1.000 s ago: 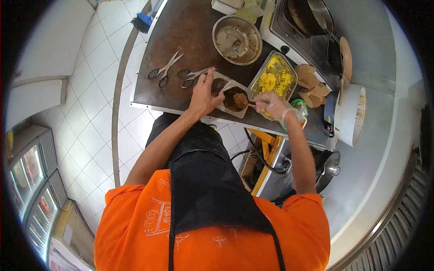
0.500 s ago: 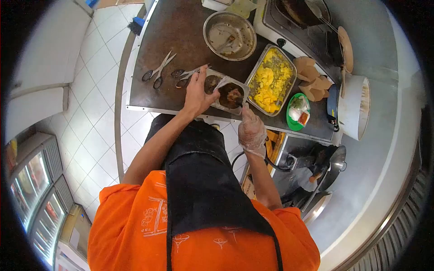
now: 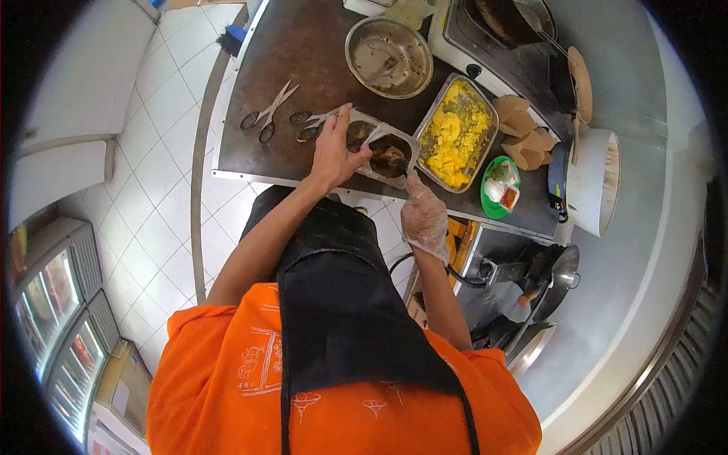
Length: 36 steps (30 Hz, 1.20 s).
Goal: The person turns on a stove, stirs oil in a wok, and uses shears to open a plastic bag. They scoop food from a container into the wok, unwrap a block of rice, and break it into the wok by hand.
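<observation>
Near the counter's front edge is a metal tray [image 3: 403, 182] with two sections holding dark food [image 3: 389, 158]. Crumpled clear plastic film [image 3: 377, 135] lies across its middle. My bare left hand [image 3: 334, 155] grips the tray's left end, fingers pointing away from me and thumb over the tray near the film. At the tray's right corner is my right hand [image 3: 423, 216], in a clear plastic glove. Its fingers are closed; what they hold, if anything, is hidden. Scissors [image 3: 312, 121] lie just left of my left hand, and a second pair of scissors [image 3: 269, 114] lies farther left.
A pan of yellow food [image 3: 456, 136] sits to the right of the tray, with a round metal bowl [image 3: 388, 57] behind. Further right are a green plate [image 3: 497, 206], brown paper containers [image 3: 523, 140] and a tall pot [image 3: 595, 182]. A stove [image 3: 455, 30] stands at the back.
The tray's contents and both hands look nearly the same. The whole view has shifted slightly, and my right hand stays at the tray's right corner.
</observation>
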Each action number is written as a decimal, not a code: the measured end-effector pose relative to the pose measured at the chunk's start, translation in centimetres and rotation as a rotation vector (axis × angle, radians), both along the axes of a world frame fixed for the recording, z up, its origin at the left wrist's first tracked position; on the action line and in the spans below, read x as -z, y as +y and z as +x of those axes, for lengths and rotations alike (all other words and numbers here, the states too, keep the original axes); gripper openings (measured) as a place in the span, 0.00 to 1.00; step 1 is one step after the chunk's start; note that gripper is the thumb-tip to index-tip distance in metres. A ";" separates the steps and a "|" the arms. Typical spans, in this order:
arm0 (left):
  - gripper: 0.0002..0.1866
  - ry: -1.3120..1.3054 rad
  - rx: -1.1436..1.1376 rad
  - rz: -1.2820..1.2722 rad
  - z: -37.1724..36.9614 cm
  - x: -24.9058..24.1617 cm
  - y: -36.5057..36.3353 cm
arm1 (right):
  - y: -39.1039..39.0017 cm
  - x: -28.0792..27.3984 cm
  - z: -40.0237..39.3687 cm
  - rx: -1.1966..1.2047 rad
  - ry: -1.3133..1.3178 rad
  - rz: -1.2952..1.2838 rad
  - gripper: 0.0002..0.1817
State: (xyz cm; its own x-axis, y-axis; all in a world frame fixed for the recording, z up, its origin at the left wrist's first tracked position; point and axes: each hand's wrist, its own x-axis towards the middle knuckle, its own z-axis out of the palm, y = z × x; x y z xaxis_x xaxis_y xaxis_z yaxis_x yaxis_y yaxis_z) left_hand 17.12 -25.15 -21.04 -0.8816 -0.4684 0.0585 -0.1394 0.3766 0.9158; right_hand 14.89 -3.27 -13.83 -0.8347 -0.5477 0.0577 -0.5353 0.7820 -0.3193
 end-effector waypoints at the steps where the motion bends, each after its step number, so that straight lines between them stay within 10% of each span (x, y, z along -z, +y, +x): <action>1: 0.46 -0.002 -0.004 0.000 0.1 -0.1 -0.1 | -0.4 -0.3 0.0 -0.004 -0.002 0.000 0.24; 12: 0.47 -0.037 0.012 0.011 -0.2 -0.4 -0.1 | 0.3 0.2 -3.4 0.268 -0.458 -0.090 0.18; 20: 0.46 -0.016 0.004 0.002 -0.3 -0.1 0.0 | -5.7 -3.8 -4.5 -0.247 0.025 0.600 0.10; 36: 0.46 -0.030 0.004 0.020 -0.2 -0.1 -0.1 | -5.8 -4.1 -9.4 -0.513 -0.146 0.665 0.11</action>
